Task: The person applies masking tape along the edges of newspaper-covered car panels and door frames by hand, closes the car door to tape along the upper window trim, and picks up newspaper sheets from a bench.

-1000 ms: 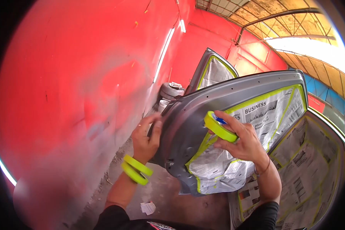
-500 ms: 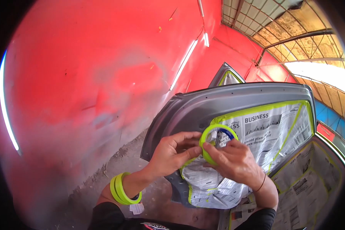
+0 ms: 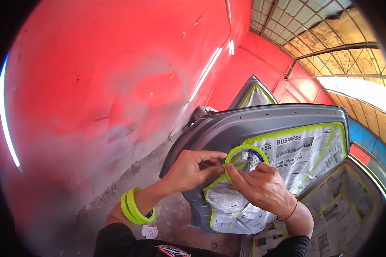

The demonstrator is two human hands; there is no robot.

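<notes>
My right hand [image 3: 266, 188] is wrapped round the lower right side of a yellow-green tape roll [image 3: 227, 165] with a blue inner patch. My left hand [image 3: 191, 170] meets the roll's left edge with thumb and fingertips pinched together; whether a tape end lies between them is too small to tell. Around my left wrist hang more tape rolls [image 3: 133, 206]. Behind both hands stands a grey car door panel [image 3: 227, 124], its inner area covered with newspaper [image 3: 313, 147] edged in yellow-green tape.
A red wall [image 3: 94, 85] rises on the left. Another masked panel [image 3: 259, 92] stands behind the door. More newspaper masking [image 3: 330, 218] covers a surface at the lower right. A paper scrap [image 3: 150, 232] lies on the floor.
My left hand has come across to the tape roll, which my right hand has turned so its ring faces me. The view has shifted, and the hands have barely moved in the last half second.
</notes>
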